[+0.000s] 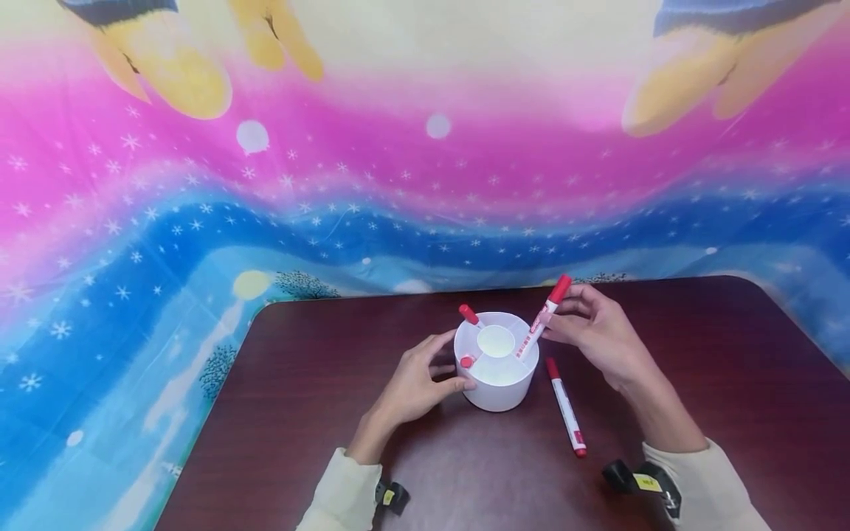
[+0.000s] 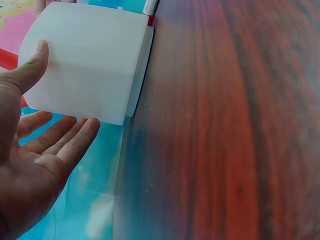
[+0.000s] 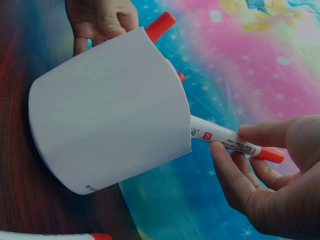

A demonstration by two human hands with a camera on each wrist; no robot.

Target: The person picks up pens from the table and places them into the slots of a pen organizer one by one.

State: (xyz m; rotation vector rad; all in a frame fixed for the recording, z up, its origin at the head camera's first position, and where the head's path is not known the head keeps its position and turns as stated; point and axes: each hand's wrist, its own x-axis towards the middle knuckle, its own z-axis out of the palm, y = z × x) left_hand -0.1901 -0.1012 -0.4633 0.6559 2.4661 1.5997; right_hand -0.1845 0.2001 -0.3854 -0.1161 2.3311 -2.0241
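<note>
Marker (image 1: 535, 332) slants into the white holder (image 1: 498, 396), pinched by the right hand (image 1: 603, 332).

Held marker (image 3: 225, 136) partly hidden by white container (image 3: 110, 112), right wrist view

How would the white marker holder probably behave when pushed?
The white marker holder would probably slide rather than tip, being wide for its height. It seems stiff, with no dent where the left hand touches it. It may be light, looking thin-walled.
</note>
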